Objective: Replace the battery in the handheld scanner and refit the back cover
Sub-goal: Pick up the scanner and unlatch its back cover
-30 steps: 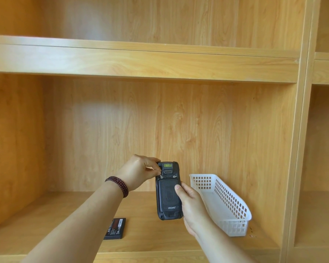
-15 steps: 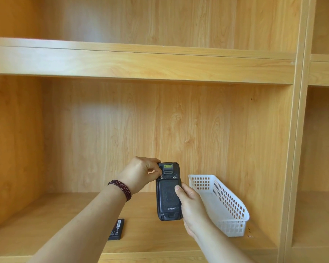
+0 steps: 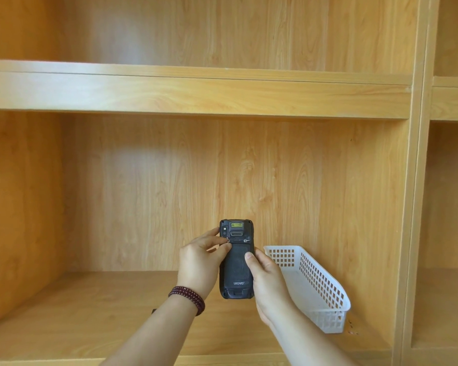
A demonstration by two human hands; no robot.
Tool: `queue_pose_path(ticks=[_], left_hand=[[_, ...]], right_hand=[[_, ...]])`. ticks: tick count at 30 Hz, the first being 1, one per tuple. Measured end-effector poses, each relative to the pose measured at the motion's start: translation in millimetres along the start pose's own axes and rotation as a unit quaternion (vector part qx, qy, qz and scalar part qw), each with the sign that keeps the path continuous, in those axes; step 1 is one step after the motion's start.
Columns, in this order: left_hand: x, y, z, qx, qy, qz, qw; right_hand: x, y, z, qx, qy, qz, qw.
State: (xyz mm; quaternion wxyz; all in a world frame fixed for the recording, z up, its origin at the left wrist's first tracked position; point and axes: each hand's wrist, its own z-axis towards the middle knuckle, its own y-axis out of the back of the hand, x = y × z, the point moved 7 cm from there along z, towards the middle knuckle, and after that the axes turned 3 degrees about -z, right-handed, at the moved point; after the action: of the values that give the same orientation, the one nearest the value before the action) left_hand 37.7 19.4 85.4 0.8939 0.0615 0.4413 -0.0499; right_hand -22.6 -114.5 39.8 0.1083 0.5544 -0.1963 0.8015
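Both forearms reach up from bottom centre of frame. Right hand (image 3: 269,280) grips the scanner (image 3: 236,260) upright, back cover facing the camera; left hand (image 3: 200,262) pinches the left latch (image 3: 228,240) near its top. Scanner sits between the hands, above the shelf (image 3: 90,313).

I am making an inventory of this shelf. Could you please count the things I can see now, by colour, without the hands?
Black: 1, the handheld scanner, held in both hands.
White: 1, the perforated plastic basket on the shelf.
Dark red: 1, the bead bracelet on the left wrist.
A dark corner peeks out beside the left forearm; too hidden to identify, so not counted.
Total: 3
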Motion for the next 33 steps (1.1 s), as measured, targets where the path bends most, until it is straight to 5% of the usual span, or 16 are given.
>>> queue_pose_path(ticks=[33], left_hand=[[12.4, 1.9, 12.9, 0.003, 0.088, -0.133, 0.987]], right_hand=[[-5.4, 1.0, 6.9, -0.005, 0.012, -0.019, 1.0]])
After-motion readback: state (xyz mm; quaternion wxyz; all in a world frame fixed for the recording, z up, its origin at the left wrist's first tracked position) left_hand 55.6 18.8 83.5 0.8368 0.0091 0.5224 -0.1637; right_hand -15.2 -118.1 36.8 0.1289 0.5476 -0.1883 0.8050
